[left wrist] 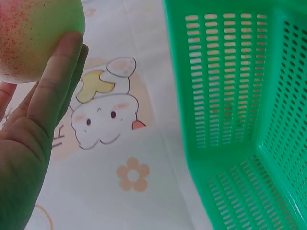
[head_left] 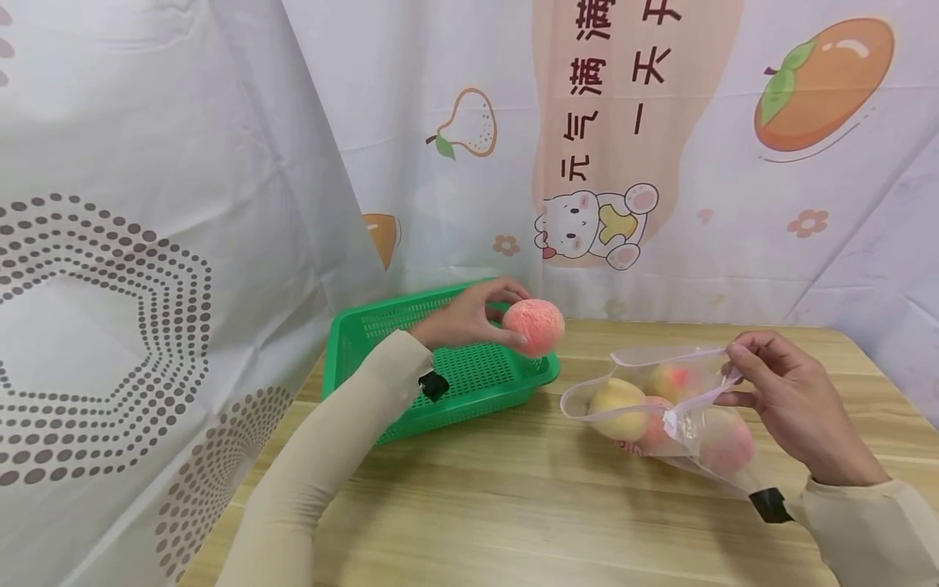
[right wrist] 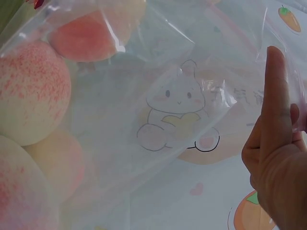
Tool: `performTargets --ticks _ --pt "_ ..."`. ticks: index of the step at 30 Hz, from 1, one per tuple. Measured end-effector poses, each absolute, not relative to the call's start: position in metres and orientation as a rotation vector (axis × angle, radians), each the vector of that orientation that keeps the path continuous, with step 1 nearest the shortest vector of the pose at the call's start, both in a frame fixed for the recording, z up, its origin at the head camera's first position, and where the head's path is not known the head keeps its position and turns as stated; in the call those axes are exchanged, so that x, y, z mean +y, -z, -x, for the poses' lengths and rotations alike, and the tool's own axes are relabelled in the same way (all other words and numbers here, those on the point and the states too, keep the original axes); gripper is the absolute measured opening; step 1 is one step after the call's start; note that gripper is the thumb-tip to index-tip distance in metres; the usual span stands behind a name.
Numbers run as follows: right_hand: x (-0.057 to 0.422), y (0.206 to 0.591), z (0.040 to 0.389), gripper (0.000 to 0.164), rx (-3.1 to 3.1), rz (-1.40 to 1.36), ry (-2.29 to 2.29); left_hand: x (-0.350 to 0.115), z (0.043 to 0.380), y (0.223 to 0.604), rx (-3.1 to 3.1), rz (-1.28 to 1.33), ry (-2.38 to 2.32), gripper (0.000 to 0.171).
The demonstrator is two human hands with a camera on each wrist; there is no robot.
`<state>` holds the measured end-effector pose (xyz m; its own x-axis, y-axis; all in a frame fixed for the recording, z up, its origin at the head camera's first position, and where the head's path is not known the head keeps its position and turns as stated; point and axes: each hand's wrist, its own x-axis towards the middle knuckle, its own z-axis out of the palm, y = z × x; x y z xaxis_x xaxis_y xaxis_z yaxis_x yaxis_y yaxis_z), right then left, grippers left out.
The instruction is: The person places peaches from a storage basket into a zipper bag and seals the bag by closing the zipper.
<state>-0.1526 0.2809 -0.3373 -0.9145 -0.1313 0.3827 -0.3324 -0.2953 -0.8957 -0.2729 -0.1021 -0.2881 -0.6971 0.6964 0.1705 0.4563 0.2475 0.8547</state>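
Observation:
My left hand (head_left: 469,316) holds a pink peach (head_left: 534,328) between thumb and fingers, above the right end of the green plastic basket (head_left: 440,424). In the left wrist view the peach (left wrist: 38,38) shows a pale green side, and the basket (left wrist: 180,96) stands to its right. My right hand (head_left: 795,399) pinches the rim of a clear plastic bag (head_left: 693,399), whose mouth gapes toward the left. Several peaches lie inside the bag, among them a yellowish one (head_left: 619,410). The right wrist view shows peaches (right wrist: 31,93) through the film, with the right hand (right wrist: 276,139) at the bag's edge.
A wooden table (head_left: 499,505) carries the basket and the bag. Behind it hangs a white printed curtain (head_left: 411,163) with fruit and a cartoon figure. Another patterned white cloth (head_left: 132,326) hangs along the left side.

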Motion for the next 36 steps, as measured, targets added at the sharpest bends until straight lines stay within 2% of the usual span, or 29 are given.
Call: performTargets --ticks 17,36 --pt "0.28 0.337 0.153 0.019 -1.774 -0.583 -2.352 -0.079 0.244 0.29 2.173 -1.184 -1.393 0.056" --pt "0.277 0.338 0.152 0.018 -1.792 -0.589 -2.358 -0.05 0.226 0.294 2.175 -1.248 -1.307 0.059"
